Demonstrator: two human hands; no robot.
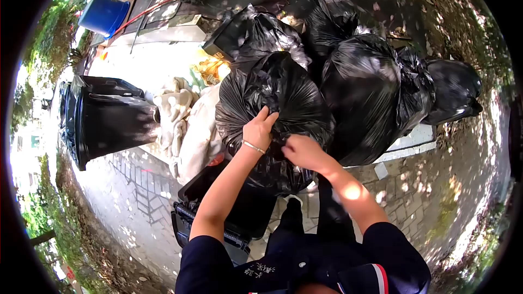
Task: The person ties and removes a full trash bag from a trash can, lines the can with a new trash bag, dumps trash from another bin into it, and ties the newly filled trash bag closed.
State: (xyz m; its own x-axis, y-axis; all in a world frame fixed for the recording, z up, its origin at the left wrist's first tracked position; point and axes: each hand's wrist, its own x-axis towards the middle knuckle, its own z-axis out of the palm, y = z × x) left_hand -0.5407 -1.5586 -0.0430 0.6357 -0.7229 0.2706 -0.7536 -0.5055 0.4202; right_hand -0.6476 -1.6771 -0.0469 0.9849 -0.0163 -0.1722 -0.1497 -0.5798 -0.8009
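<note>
A full black garbage bag (305, 103) stands upright right in front of me, its plastic gathered into pleats toward the top. My left hand (258, 132), with a bracelet at the wrist, has its fingers closed on the gathered plastic near the bag's neck. Just to the right and a little nearer to me, my right hand (303, 151) is closed on another part of the same bag's plastic. The fingertips of both hands are partly hidden in the dark folds. Behind my left forearm lies a black bin (260, 209), partly covered by the bag.
Several more full black bags (362, 84) crowd the right and back. To the left are a black trash bin (111, 122), pale cloth sacks (199, 130) and, farther back, a blue bucket (103, 15) beside a red-handled tool (144, 13). Paving (131, 190) lies around my feet.
</note>
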